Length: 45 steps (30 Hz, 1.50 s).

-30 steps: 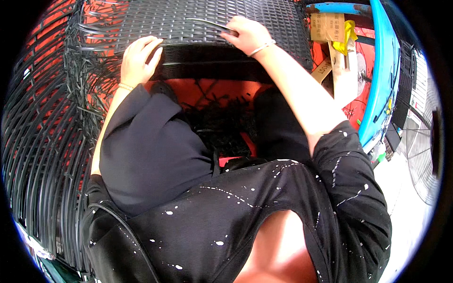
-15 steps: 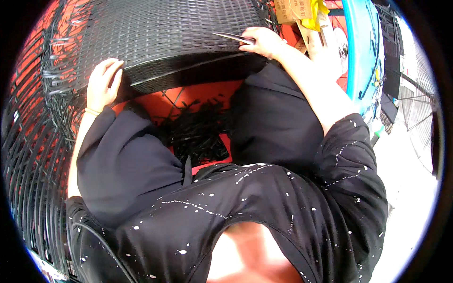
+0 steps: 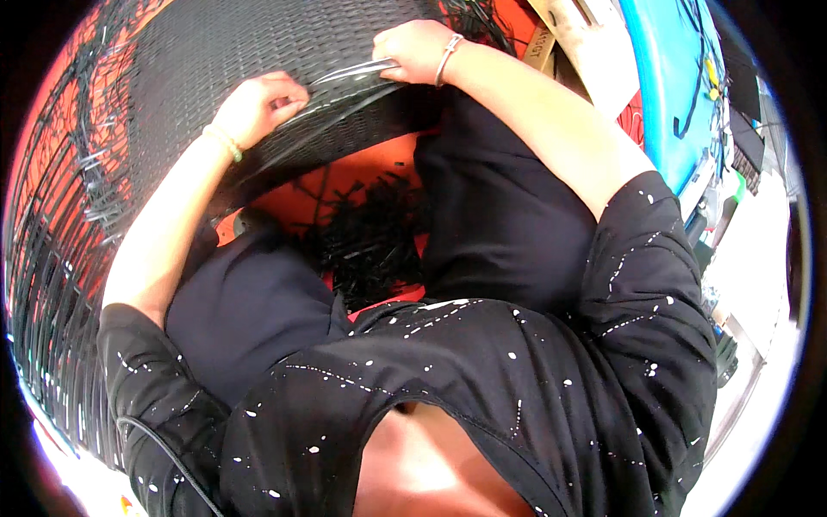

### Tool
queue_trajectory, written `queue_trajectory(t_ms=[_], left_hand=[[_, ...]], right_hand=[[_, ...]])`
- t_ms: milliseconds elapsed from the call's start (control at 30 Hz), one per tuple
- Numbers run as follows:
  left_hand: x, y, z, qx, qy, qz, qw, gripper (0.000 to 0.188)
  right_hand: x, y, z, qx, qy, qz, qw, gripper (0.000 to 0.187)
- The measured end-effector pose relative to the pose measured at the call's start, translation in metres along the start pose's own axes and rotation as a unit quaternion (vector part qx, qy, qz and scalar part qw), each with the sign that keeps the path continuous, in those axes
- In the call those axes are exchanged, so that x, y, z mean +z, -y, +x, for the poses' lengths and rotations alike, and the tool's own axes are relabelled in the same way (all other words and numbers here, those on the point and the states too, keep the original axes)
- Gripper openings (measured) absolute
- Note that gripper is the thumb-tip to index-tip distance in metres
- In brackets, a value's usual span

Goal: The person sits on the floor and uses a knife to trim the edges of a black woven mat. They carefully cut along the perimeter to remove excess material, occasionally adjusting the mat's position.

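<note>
A black woven wicker panel (image 3: 284, 43) lies across my knees with its thick edge toward me. My right hand (image 3: 418, 53) is closed round a slim pointed metal blade (image 3: 349, 72), whose tip points left along the panel's near edge. Whether it is a knife or scissors I cannot tell. My left hand (image 3: 261, 108) sits at the same edge, left of the blade tip, with fingers curled and pinched. What it grips, if anything, is hidden and blurred.
Cut black strips (image 3: 366, 233) are heaped on the red floor between my legs. Long loose strands (image 3: 60, 233) curve along the left. A blue rounded-edge object (image 3: 659, 86) stands at the right, beside cardboard (image 3: 541, 43).
My left hand has moved right from the panel's left corner, and its fingers have curled. My right hand has shifted left with the blade. The panel appears slightly tilted and shifted.
</note>
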State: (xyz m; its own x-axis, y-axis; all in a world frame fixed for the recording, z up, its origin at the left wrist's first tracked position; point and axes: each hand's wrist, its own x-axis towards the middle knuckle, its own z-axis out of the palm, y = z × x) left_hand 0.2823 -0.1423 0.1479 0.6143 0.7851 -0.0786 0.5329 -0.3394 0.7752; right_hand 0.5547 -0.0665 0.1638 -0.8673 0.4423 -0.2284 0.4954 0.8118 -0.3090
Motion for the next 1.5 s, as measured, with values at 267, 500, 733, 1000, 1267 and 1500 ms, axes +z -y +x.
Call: queue_trajectory(t_ms=[267,500,733,1000,1267,1500], left_hand=[[0.006,-0.004,-0.006,-0.03,-0.015,0.101,0.994,0.016],[0.03,-0.02,-0.019,0.078,-0.021,0.149,0.986,0.047],[0.021,-0.023,-0.021,0.052,0.053,0.209,0.975,0.069],[0.033,-0.069,0.029,0.079,0.008,0.194,0.978,0.053],[0.111,-0.093,0.123,0.059,-0.079,0.221,0.97,0.065],[0.113,-0.084,0.127,0.056,-0.062,0.217,0.973,0.062]], right_hand=[[0.006,-0.008,-0.01,0.037,-0.064,0.035,0.997,0.02],[-0.025,-0.074,-0.078,0.312,-0.043,0.328,0.891,0.031],[0.014,-0.087,-0.093,0.331,0.004,0.378,0.865,0.039],[0.039,-0.097,-0.119,0.316,-0.044,0.496,0.808,0.03],[0.044,-0.091,-0.125,0.314,-0.095,0.557,0.763,0.036],[0.032,-0.082,-0.122,0.303,-0.109,0.574,0.753,0.033]])
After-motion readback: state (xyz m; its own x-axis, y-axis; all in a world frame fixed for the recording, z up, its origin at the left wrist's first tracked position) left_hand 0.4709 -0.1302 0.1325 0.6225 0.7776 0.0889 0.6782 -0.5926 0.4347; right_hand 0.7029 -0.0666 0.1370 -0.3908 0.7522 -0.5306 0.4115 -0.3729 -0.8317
